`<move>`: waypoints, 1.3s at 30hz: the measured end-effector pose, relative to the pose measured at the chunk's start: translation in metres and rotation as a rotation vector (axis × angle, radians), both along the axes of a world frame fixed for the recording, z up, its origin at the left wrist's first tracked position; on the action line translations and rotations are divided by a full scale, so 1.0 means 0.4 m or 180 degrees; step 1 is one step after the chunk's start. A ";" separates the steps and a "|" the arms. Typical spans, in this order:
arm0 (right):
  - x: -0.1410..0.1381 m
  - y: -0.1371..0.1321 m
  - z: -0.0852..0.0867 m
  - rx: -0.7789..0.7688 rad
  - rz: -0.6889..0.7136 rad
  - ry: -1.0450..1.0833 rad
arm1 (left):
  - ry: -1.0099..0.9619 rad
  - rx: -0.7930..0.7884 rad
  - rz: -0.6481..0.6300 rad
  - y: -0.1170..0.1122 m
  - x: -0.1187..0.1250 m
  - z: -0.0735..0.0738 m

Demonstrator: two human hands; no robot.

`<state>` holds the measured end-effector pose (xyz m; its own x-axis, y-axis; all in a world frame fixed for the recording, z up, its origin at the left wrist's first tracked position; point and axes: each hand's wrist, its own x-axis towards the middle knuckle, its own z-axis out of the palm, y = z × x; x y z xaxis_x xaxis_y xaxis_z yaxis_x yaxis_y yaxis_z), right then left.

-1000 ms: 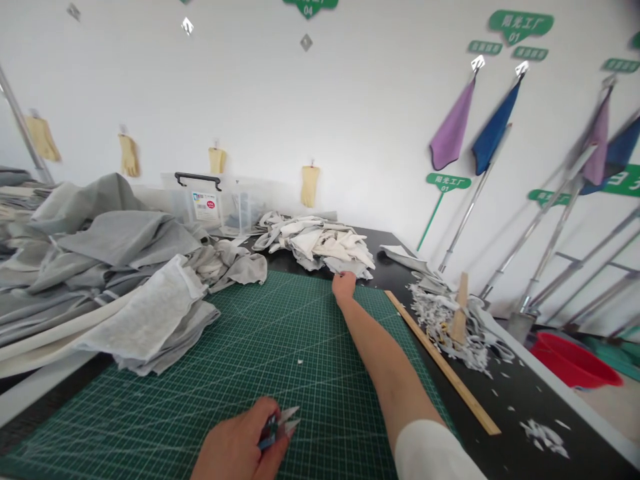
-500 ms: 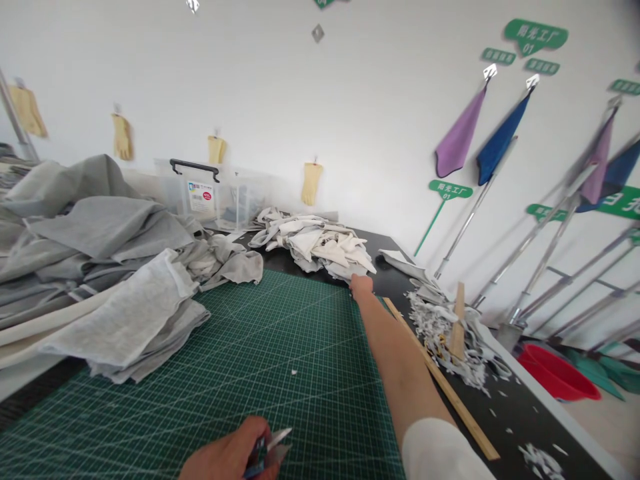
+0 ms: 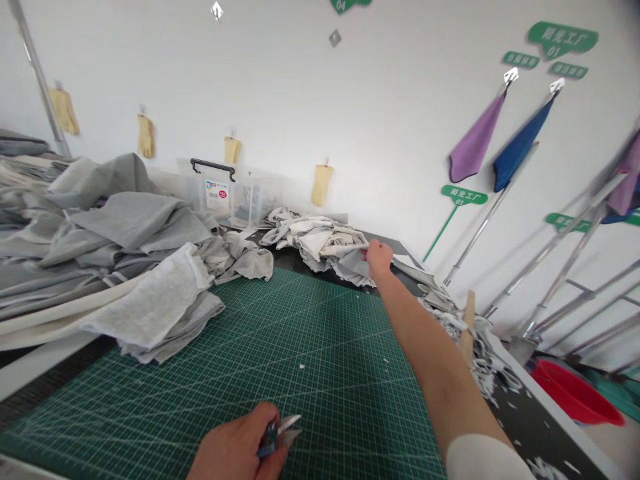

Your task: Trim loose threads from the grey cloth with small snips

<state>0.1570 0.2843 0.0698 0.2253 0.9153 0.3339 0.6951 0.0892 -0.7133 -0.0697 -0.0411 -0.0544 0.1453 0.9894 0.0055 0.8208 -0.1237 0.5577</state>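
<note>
My left hand [image 3: 240,445] is closed around a small pair of thread snips [image 3: 281,433] with a blue grip, low over the green cutting mat [image 3: 320,333]. Their two short blades point right and stand slightly apart. Stretched out to the far side of the mat, my right hand [image 3: 380,257] pinches the edge of a grey cloth piece [image 3: 353,262]. That piece lies at the right end of a heap of white and grey cloth pieces [image 3: 313,233], its held edge lifted. My right fingertips are partly hidden.
A large pile of grey cloth [image 3: 135,220] covers the table's left side. Behind it stands a clear plastic box [image 3: 193,190]. On the right lie fabric scraps [image 3: 493,373] and a wooden strip [image 3: 467,330]. A red basin [image 3: 575,393] sits beyond the table edge.
My right hand has risen from the mat's far edge and now lifts the edge of a grey cloth piece. The view has shifted a little left. My left hand still holds the snips.
</note>
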 end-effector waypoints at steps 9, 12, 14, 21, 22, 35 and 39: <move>-0.006 -0.105 0.211 0.1190 0.0220 0.1145 | 0.0088 0.0241 0.0121 -0.022 0.017 0.027; -0.004 -0.176 0.235 0.1448 0.0704 0.1970 | 0.0190 0.0281 0.0181 -0.025 0.020 0.029; -0.001 -0.232 0.238 0.1536 0.1015 0.2164 | 0.0404 0.0377 0.0247 -0.025 0.019 0.029; 0.020 -0.415 0.159 0.1409 0.1392 0.2212 | 0.1297 0.0753 0.0431 -0.012 -0.027 0.017; 0.024 -0.435 0.139 0.1321 0.1431 0.2218 | 0.1335 0.0755 0.0410 -0.012 -0.037 0.016; 0.109 -0.562 0.023 0.1252 0.1435 0.2568 | 0.1707 0.0417 -0.0399 0.074 -0.088 0.043; 0.120 -0.566 -0.009 0.1166 0.1282 0.2526 | 0.1751 0.0612 -0.0494 0.109 -0.084 0.041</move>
<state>0.2052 0.0578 0.0661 0.2003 0.8426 0.4999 -0.1096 0.5263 -0.8432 -0.1034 0.0024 -0.0381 0.3201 0.9451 0.0653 0.9468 -0.3215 0.0120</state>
